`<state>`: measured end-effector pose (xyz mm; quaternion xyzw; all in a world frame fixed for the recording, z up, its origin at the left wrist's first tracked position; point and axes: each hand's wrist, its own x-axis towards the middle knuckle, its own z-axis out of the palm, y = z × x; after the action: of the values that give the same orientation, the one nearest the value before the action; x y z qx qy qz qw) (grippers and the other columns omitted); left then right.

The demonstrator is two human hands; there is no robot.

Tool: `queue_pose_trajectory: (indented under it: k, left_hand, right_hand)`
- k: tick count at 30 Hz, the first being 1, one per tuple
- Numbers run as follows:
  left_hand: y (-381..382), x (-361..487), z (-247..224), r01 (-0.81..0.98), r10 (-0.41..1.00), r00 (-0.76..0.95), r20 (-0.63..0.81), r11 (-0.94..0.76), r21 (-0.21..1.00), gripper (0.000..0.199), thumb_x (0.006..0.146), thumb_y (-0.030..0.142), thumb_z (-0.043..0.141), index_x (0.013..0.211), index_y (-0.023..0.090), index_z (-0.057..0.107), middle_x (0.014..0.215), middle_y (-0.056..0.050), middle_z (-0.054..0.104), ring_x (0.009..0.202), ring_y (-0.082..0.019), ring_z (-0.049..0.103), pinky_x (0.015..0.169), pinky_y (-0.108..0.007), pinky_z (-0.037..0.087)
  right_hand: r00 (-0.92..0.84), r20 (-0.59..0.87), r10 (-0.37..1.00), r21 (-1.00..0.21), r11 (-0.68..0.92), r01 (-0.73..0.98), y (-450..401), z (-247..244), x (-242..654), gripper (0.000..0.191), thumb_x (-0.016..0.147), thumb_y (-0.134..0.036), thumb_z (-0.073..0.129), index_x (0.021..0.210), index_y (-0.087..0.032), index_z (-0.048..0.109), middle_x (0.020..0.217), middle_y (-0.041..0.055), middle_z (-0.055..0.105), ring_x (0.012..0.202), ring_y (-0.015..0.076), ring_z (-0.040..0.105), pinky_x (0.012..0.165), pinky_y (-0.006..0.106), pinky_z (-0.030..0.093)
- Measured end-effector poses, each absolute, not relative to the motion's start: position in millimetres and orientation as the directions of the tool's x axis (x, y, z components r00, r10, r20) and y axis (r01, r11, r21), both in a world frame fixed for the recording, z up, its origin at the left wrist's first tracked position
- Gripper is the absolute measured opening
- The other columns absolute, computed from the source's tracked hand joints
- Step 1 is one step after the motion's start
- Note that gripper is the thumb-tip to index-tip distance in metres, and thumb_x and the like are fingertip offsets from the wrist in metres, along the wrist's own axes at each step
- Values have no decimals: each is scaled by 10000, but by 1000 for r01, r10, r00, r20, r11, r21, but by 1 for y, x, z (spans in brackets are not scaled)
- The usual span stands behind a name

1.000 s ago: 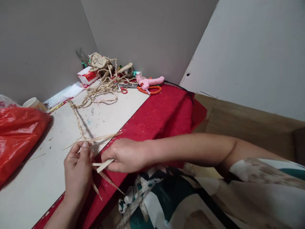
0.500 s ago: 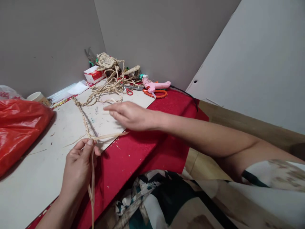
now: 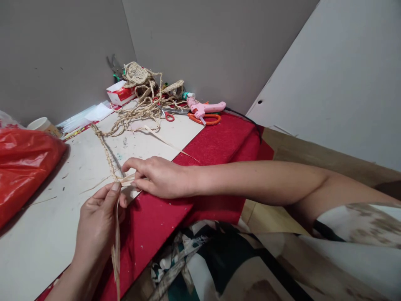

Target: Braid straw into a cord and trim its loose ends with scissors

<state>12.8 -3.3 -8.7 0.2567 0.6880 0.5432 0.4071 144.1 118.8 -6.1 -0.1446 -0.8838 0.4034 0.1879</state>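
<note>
My left hand (image 3: pixel 98 217) pinches the near end of a straw-coloured braid (image 3: pixel 108 156) between thumb and fingers. From this pinch, loose raffia strands (image 3: pixel 116 251) hang down past the table's edge. My right hand (image 3: pixel 156 177) is just to the right, its thumb and curled fingers closed on the raffia strands that stick out sideways, with the index finger reaching toward the braid. Part of those strands is hidden by the fingers. A separate pale raffia strip (image 3: pixel 171 145) lies across the board and the red cloth beyond my right hand.
A pile of braided cord (image 3: pixel 140 110) lies at the back beside a red-and-white box (image 3: pixel 120 94). Scissors (image 3: pixel 169 117), orange-handled scissors (image 3: pixel 211 120) and a pink glue gun (image 3: pixel 206 108) are right of it. At left are a red plastic bag (image 3: pixel 28 167) and a paper cup (image 3: pixel 44 125).
My right hand has come back toward my left hand and closed on the sideways strands. A pale strip now shows lying on the board and cloth. My left hand keeps its pinch.
</note>
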Motion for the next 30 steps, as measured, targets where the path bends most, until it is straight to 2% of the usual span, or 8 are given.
queue_pose_trajectory:
  k: [5, 12, 15, 18, 21, 23, 25, 30]
  left_hand:
    - [-3, 14, -7, -80, 806, -518, -286, 287, 955, 356, 757, 414, 710, 550, 165, 562, 426, 37, 388, 379, -58, 286, 354, -172, 185]
    - [-3, 17, -7, -70, 807, -530, -260, 263, 962, 353, 747, 418, 727, 571, 163, 556, 451, 40, 415, 395, -53, 303, 366, -160, 198]
    - [-4, 15, -10, -21, 817, -530, -227, 254, 967, 352, 751, 417, 723, 588, 165, 539, 478, 46, 410, 413, -53, 300, 381, -157, 214]
    - [-4, 12, -13, 7, 822, -522, -229, 273, 962, 347, 767, 422, 706, 604, 172, 528, 484, 52, 387, 420, -59, 278, 383, -163, 209]
    - [-3, 11, -15, -12, 818, -524, -237, 272, 962, 360, 783, 435, 692, 607, 172, 521, 505, 51, 389, 435, -61, 272, 391, -164, 214]
    - [-3, 11, -16, -44, 829, -508, -234, 247, 968, 366, 792, 427, 689, 599, 165, 520, 538, 41, 423, 467, -63, 311, 418, -157, 251]
    - [-2, 11, -16, -57, 846, -483, -227, 228, 972, 366, 795, 409, 691, 590, 159, 520, 567, 30, 452, 499, -67, 346, 445, -153, 281]
    - [-2, 7, -16, -14, 838, -494, -232, 259, 966, 370, 787, 406, 701, 593, 161, 504, 532, 49, 400, 470, -59, 295, 426, -154, 238]
  right_hand:
    - [-905, 193, 379, -725, 676, 128, 116, -5, 144, 319, 900, -135, 472, 1219, -127, 475, 944, 71, 704, 909, 187, 623, 810, 291, 413]
    - [-893, 216, 396, -702, 698, 140, 119, -9, 141, 308, 907, -155, 466, 1215, -143, 479, 919, 58, 705, 857, 175, 627, 778, 281, 420]
    - [-882, 268, 387, -555, 811, 188, 121, -11, 143, 296, 923, -235, 479, 1202, -140, 501, 927, 79, 690, 853, 201, 611, 756, 312, 423]
    - [-884, 348, 312, -363, 914, 180, 120, -11, 145, 267, 921, -277, 512, 1130, -116, 556, 1039, 122, 647, 977, 232, 571, 813, 345, 430]
    - [-888, 371, 270, -272, 946, 174, 117, -8, 143, 251, 917, -258, 516, 1098, -100, 588, 1109, 147, 609, 1026, 242, 542, 856, 367, 430]
    - [-917, 304, 257, -323, 934, 154, 117, -3, 140, 261, 919, -253, 509, 1106, -92, 593, 1092, 154, 622, 974, 231, 566, 828, 361, 437]
    - [-955, 188, 229, -450, 884, 124, 119, 2, 134, 275, 919, -249, 504, 1120, -82, 589, 1080, 153, 644, 914, 206, 590, 778, 323, 440]
    - [-995, -14, 102, -627, 774, 88, 134, 11, 120, 230, 924, -162, 456, 974, -39, 644, 919, 111, 687, 765, 131, 568, 677, 227, 400]
